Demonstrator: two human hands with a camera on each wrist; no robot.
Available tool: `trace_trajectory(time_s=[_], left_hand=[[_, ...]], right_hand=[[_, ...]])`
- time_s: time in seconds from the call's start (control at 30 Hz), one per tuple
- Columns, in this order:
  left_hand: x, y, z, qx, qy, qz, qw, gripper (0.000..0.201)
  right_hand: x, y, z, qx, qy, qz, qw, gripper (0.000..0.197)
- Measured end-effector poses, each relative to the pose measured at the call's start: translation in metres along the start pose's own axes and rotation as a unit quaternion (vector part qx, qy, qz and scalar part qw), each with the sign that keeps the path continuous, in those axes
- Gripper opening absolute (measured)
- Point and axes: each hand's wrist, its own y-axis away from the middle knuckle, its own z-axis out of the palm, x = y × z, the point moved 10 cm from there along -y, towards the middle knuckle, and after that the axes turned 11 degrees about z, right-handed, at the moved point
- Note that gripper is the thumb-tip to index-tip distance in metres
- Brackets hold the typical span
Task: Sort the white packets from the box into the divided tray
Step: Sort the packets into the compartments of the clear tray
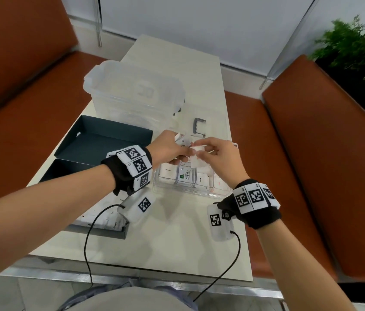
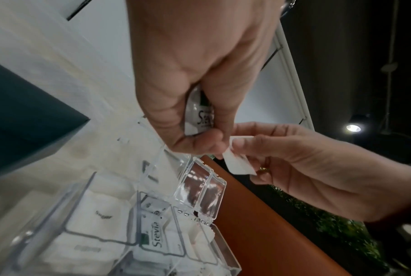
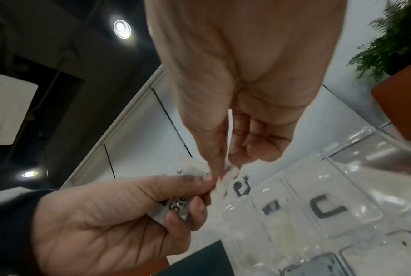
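- Both hands, left [image 1: 169, 147] and right [image 1: 214, 156], meet above the tray [image 1: 221, 191], covering its far compartments; the near row lies open from above.
- A clear bin [image 1: 132, 95] blocks the far worktop [image 1: 172, 239].
- The dark box [image 1: 100, 142] walls the left side.
- Near worktop is bare except for trailing cables [image 1: 87, 243].

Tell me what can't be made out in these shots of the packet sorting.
- Box contents, head view: the left forearm and wrist camera cover most.
- Packet count in the left hand, left wrist view: fingers wrap the Stevia packet.
- Plain packet print: blank or blurred.
- Far tray compartments, head view: both hands hide them.
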Motion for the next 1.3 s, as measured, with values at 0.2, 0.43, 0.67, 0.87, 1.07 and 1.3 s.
trace_trajectory(time_s=[0.2, 0.43, 0.67, 0.87, 1.07, 1.3], left_hand=[[0.007, -0.005, 0.012, 0.022, 0.044, -0.008, 0.999, 0.027], [-0.005, -0.001, 0.024, 0.021, 0.097, -0.047, 0.994, 0.037], [-0.011, 0.002, 0.039, 0.006, 0.100, -0.061, 0.993, 0.037], [-0.013, 0.005, 0.044, 0.011, 0.108, -0.069, 0.992, 0.042], [-0.014, 0.012, 0.046, 0.004, 0.144, -0.094, 0.985, 0.047], [-0.020, 0.021, 0.051, 0.001, 0.308, -0.163, 0.937, 0.042]], right_hand=[[0.039, -0.015, -0.041, 0.041, -0.041, 0.041, 0.997, 0.012], [0.125, -0.025, -0.047, 0.042, 0.019, 0.168, 0.985, 0.013], [0.148, -0.031, -0.024, 0.003, 0.103, 0.194, 0.976, 0.015], [0.143, -0.030, -0.004, 0.003, 0.193, 0.169, 0.967, 0.016], [0.138, -0.024, 0.006, 0.009, 0.262, 0.148, 0.954, 0.014], [0.129, -0.020, 0.012, -0.004, 0.316, 0.125, 0.941, 0.014]])
